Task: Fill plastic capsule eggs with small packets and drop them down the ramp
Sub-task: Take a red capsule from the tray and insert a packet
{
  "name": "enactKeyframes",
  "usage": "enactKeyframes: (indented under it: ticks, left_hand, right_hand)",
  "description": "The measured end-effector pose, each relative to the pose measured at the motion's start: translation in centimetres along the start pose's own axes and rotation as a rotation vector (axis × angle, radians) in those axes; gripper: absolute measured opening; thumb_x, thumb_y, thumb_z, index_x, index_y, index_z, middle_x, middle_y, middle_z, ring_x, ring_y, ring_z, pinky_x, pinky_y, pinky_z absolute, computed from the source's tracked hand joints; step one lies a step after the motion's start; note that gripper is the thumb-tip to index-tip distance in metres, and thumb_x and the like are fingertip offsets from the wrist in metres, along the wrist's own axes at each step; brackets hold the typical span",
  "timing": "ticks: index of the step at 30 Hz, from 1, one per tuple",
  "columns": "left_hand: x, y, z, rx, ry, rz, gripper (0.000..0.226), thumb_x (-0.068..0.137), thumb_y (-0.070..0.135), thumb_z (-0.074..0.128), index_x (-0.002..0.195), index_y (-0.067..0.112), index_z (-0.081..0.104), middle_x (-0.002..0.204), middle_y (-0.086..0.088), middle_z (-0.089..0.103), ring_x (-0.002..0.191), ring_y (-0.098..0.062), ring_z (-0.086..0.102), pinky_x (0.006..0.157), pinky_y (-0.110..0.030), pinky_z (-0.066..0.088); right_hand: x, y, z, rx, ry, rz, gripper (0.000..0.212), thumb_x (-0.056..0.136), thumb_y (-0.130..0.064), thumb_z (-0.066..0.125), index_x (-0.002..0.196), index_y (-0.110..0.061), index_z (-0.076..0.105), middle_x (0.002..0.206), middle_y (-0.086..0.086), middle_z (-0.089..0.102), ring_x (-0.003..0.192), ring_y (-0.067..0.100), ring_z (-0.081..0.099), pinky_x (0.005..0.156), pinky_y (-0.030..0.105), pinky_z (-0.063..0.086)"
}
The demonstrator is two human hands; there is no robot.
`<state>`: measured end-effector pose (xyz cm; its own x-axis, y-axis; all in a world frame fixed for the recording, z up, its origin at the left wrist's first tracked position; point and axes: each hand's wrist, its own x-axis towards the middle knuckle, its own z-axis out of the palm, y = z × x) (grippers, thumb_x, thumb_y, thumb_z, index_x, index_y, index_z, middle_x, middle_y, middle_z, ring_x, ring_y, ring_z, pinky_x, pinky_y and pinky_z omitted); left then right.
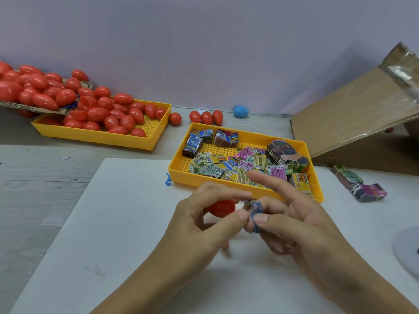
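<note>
Head view: your two hands meet over the white board (127, 223), working a small packet beside a red egg.

Your left hand (199, 225) curls around the red egg (221, 208), thumb and forefinger reaching across to the packet (252, 214). Your right hand (292, 223) pinches that bluish, crumpled packet between thumb and middle finger, forefinger stretched straight out above it. Whether the egg is whole or a half you cannot tell; your fingers hide most of it. Just behind your hands sits the yellow tray of packets (315, 177). Left of that tray, a second yellow tray (95, 134) holds a heap of red eggs. Right of the packet tray the cardboard ramp (353, 114) slopes upward. Behind the tray lie four loose red eggs (206, 117) and one blue egg (240, 111).
</note>
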<state>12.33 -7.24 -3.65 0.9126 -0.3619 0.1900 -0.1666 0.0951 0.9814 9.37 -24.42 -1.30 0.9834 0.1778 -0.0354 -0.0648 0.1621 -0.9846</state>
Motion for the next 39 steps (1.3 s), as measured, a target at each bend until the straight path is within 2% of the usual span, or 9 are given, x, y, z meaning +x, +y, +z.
enactKeyframes:
  ticks: [6, 8, 10, 12, 16, 18, 24, 32, 39]
  left_hand:
    - [-0.19, 0.05, 0.17, 0.096, 0.072, 0.041, 0.017, 0.074, 0.025, 0.069, 0.087, 0.030, 0.080, 0.092, 0.006, 0.063, 0.059, -0.009, 0.056, 0.051, -0.028, 0.049]
    - [-0.27, 0.04, 0.41, 0.123, 0.109, 0.068, 0.013, 0.073, 0.030, 0.070, 0.081, 0.033, 0.079, 0.089, 0.008, 0.064, 0.062, -0.007, 0.058, 0.046, -0.025, 0.046]
    - [-0.31, 0.12, 0.45, 0.131, 0.138, 0.085, 0.013, 0.070, 0.037, 0.068, 0.076, 0.031, 0.078, 0.085, 0.008, 0.065, 0.062, -0.006, 0.058, 0.044, -0.019, 0.042]
    - [-0.34, 0.11, 0.36, 0.130, 0.155, 0.092, 0.014, 0.069, 0.038, 0.069, 0.072, 0.027, 0.076, 0.082, 0.007, 0.066, 0.060, -0.006, 0.056, 0.043, -0.017, 0.040]
    - [-0.41, 0.07, 0.48, 0.179, 0.177, 0.120, 0.014, 0.068, 0.038, 0.071, 0.070, 0.025, 0.075, 0.080, 0.002, 0.065, 0.064, -0.015, 0.056, 0.043, -0.024, 0.039]
    - [-0.40, 0.02, 0.56, 0.192, 0.191, 0.123, 0.016, 0.068, 0.039, 0.071, 0.070, 0.023, 0.074, 0.080, 0.002, 0.065, 0.065, -0.018, 0.057, 0.043, -0.024, 0.040]
    - [-0.52, 0.35, 0.50, 0.182, 0.200, 0.042, 0.003, 0.076, 0.028, 0.072, 0.077, 0.027, 0.075, 0.074, 0.011, 0.063, 0.057, -0.005, 0.053, 0.046, -0.017, 0.040]
    - [-0.29, 0.63, 0.45, 0.187, 0.086, -0.040, 0.015, 0.081, 0.035, 0.065, 0.086, 0.034, 0.079, 0.087, 0.012, 0.066, 0.070, -0.003, 0.058, 0.047, -0.019, 0.045]
    - [-0.16, 0.45, 0.21, 0.177, 0.095, -0.024, 0.006, 0.077, 0.031, 0.072, 0.073, 0.027, 0.074, 0.078, 0.012, 0.064, 0.059, -0.003, 0.054, 0.047, -0.020, 0.042]
  right_hand:
    - [-0.20, 0.05, -0.11, -0.093, -0.036, -0.013, 0.062, 0.075, -0.008, 0.062, 0.129, -0.038, 0.058, 0.071, 0.006, 0.062, 0.047, 0.005, 0.040, 0.044, 0.013, 0.033]
    - [-0.35, 0.19, -0.02, -0.167, -0.013, -0.063, 0.062, 0.076, -0.012, 0.067, 0.132, -0.037, 0.056, 0.074, 0.001, 0.059, 0.054, 0.004, 0.046, 0.050, 0.011, 0.038]
    - [-0.48, 0.42, 0.16, -0.274, 0.024, -0.098, 0.063, 0.076, -0.019, 0.073, 0.131, -0.043, 0.056, 0.080, 0.001, 0.058, 0.064, 0.014, 0.046, 0.058, 0.019, 0.041]
    - [-0.44, 0.52, 0.34, -0.330, 0.064, -0.101, 0.059, 0.074, -0.022, 0.075, 0.124, -0.047, 0.059, 0.085, -0.001, 0.060, 0.066, 0.022, 0.043, 0.056, 0.023, 0.041]
    - [-0.17, 0.59, 0.49, -0.317, 0.182, -0.093, 0.038, 0.071, -0.023, 0.074, 0.101, -0.044, 0.063, 0.088, -0.006, 0.067, 0.055, 0.011, 0.047, 0.048, 0.020, 0.042]
    - [-0.15, 0.65, 0.46, -0.307, 0.236, -0.109, 0.028, 0.071, -0.021, 0.071, 0.089, -0.039, 0.058, 0.092, -0.004, 0.070, 0.050, 0.014, 0.050, 0.044, 0.020, 0.041]
    - [-0.16, 0.43, 0.70, -0.252, 0.235, -0.110, 0.022, 0.074, -0.016, 0.066, 0.071, -0.032, 0.052, 0.086, 0.001, 0.069, 0.043, 0.017, 0.050, 0.041, 0.017, 0.038]
    - [-0.32, -0.29, 0.78, -0.200, 0.157, -0.067, 0.022, 0.073, -0.015, 0.066, 0.066, -0.033, 0.055, 0.081, 0.008, 0.069, 0.046, 0.013, 0.050, 0.044, 0.018, 0.041]
    - [-0.31, -0.17, 0.82, -0.217, 0.164, -0.049, 0.016, 0.071, -0.016, 0.066, 0.075, -0.022, 0.052, 0.085, 0.006, 0.072, 0.049, 0.012, 0.049, 0.045, 0.016, 0.040]
